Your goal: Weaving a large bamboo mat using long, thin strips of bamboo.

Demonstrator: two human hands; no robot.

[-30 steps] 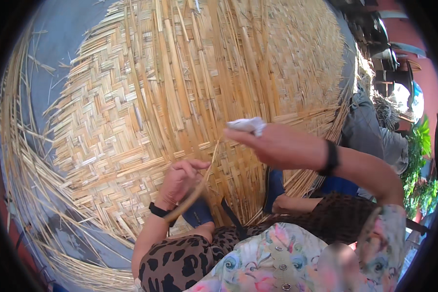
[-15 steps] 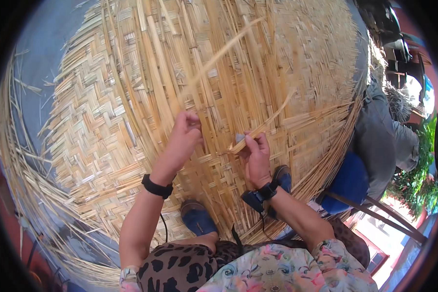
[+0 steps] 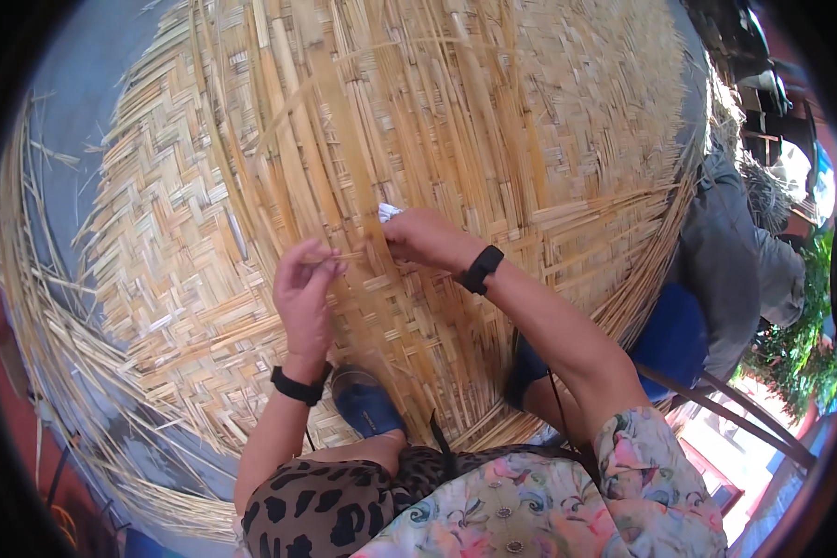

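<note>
1. Across the middle of your view spreads the woven mat (image 3: 191, 279), its pale zigzag weave partly covered by long loose strips (image 3: 293, 177) running away from you.
2. Your left hand (image 3: 302, 298) hangs over the mat, thumb and fingers bent toward one another beside a thin strip (image 3: 352, 255); it is blurred, so I cannot tell whether they pinch it.
3. Your right hand (image 3: 428, 240) is near it, back upward and fingers curled, with a white wrapping (image 3: 389, 212) by the fingertips (cloth or tape, hard to say); I cannot tell what those fingers grip.
4. Your left shoe (image 3: 358, 400), blue, stands on the mat and covers some weave below your left hand; your right shoe (image 3: 525, 367) is partly in view below your right forearm.
5. Along the mat's right edge lies a bundle of strips (image 3: 628, 288), while a looser spread of strips (image 3: 60, 325) crowds the grey floor (image 3: 112, 56) on your left.
6. Just beyond the bundle are another person's grey trousers (image 3: 725, 265) and a rounded blue thing (image 3: 674, 339) (perhaps a seat), with green leaves (image 3: 795, 330) farther right.
7. Your left shoe bears a small pale mark, too tiny to read.
</note>
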